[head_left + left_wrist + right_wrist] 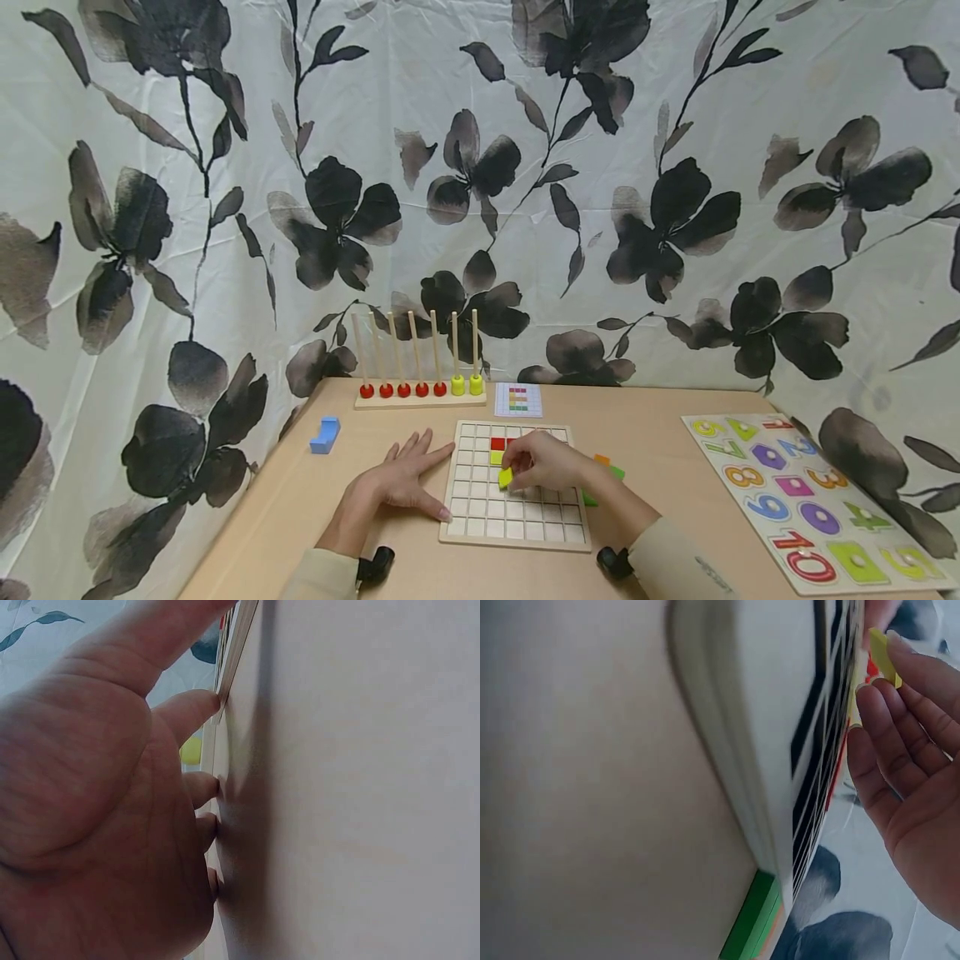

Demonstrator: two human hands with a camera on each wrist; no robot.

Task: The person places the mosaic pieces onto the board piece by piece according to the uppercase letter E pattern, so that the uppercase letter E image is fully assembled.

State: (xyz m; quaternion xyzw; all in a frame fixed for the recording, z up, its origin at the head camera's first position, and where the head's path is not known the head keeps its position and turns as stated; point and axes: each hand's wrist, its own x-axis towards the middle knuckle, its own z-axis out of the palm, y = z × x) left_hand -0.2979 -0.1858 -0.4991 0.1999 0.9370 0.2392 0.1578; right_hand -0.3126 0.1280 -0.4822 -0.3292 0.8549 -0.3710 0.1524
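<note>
My right hand [547, 461] pinches a small yellow square tile [506, 478] between thumb and fingers, over the middle of a white grid board [517, 530]. In the right wrist view that yellow tile [885, 658] stands tilted at the fingertips. Red tiles [497, 443] lie in an upper row of the board, with a yellow tile just below; the right hand hides part of these rows. Fingers spread, my left hand [401, 479] rests on the table, its thumb touching the board's left edge. The left wrist view shows its palm [82, 802] holding nothing.
Behind the board stand a wooden peg rack [420, 401] with red and yellow beads and a small pattern card [518, 400]. A blue block [325, 435] lies left, a number puzzle board [813, 500] right. Green tiles [751, 919] and an orange one [602, 459] lie partly behind the right forearm.
</note>
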